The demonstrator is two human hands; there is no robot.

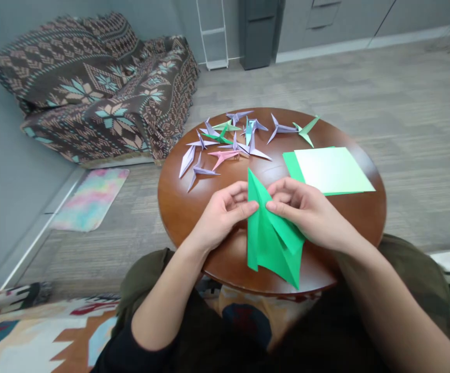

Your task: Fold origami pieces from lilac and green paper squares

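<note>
A partly folded sheet of green paper (265,238) is held up over the near side of the round table, its narrow point toward the far side and its wide loose flaps toward me. My left hand (230,210) pinches its left edge, thumb in front and fingers behind. On the other side my right hand (300,207) grips the paper near the middle fold, thumb on top. The fingertips behind the paper are partly hidden. Beyond the hands lie several folded paper figures, among them a pink one (227,155) and a purple one (199,172).
The brown round table (186,212) carries a stack of flat sheets (331,168) at the right, pale on top and green below. A sofa with a patterned cover (108,98) stands at the back left. A pastel mat (92,199) lies on the floor.
</note>
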